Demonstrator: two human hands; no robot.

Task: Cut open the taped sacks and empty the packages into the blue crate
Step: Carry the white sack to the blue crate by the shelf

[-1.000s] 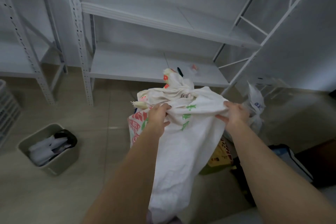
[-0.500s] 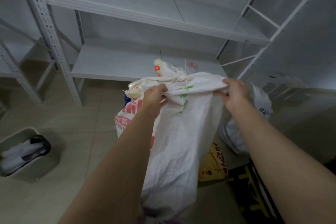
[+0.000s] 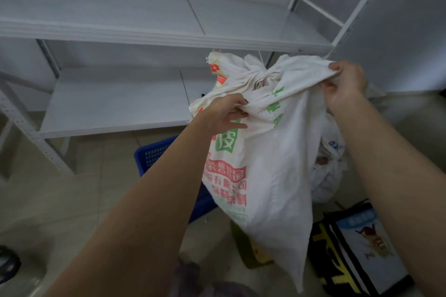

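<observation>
One printed white sack (image 3: pixel 265 164) is in view, with two hands gripping its top: the left hand (image 3: pixel 224 113) and the right hand (image 3: pixel 345 84). One blue crate (image 3: pixel 149 154) sits left of the sack. Right of the sack are two bags: one white plastic bag (image 3: pixel 325 176) and, lower, one black-and-yellow bag (image 3: pixel 357 248). One yellow-green package (image 3: pixel 251 248) shows under the sack. Behind the sack are two boards: an upper shelf board (image 3: pixel 144 14) and a lower shelf board (image 3: pixel 115 99).
</observation>
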